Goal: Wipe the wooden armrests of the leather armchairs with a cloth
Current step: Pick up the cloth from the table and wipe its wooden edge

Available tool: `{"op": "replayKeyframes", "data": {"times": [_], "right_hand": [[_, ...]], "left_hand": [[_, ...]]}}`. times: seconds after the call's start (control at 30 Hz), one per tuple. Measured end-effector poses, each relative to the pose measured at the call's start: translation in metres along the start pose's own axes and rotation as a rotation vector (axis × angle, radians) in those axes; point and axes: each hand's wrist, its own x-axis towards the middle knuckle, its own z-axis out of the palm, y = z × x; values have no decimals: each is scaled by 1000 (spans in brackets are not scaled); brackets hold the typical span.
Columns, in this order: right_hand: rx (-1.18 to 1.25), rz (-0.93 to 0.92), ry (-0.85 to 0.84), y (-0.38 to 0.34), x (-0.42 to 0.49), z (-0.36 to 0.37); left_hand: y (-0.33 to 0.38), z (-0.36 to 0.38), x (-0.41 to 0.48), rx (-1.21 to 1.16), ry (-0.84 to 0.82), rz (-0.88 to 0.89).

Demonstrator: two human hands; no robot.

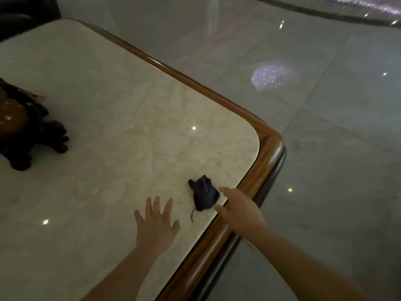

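A small dark blue cloth [203,194] lies crumpled on the marble tabletop [121,118] near its front right corner, with a loose thread trailing toward me. My right hand [236,207] reaches in from the right, thumb and fingers spread and touching the cloth's right edge without closing on it. My left hand [157,222] hovers flat over the marble just left of the cloth, fingers apart and holding nothing. A dark armchair [23,11] shows only at the far top left corner; no armrest is visible.
The table has a rounded wooden rim [268,148]. A dark glossy ornament [23,129] stands on the marble at the far left. To the right and beyond lies polished grey tile floor [325,127] with light reflections.
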Motion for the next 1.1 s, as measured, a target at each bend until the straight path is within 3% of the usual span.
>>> {"op": "replayKeyframes", "data": {"times": [0.13, 0.33, 0.57, 0.7, 0.9, 1.1], "right_hand": [[-39, -46, -44, 10, 42, 48], [-120, -95, 51, 12, 100, 95], [-405, -77, 46, 17, 132, 128], [-385, -87, 27, 13, 143, 125], [-229, -104, 77, 8, 133, 101], [-81, -100, 154, 4, 92, 55]], "left_hand": [[-14, 56, 33, 45, -3, -18], [-5, 105, 52, -4, 48, 18], [-9, 125, 54, -5, 194, 35], [-11, 127, 53, -28, 204, 31], [-10, 124, 53, -36, 153, 28], [-11, 84, 58, -31, -77, -25]]}}
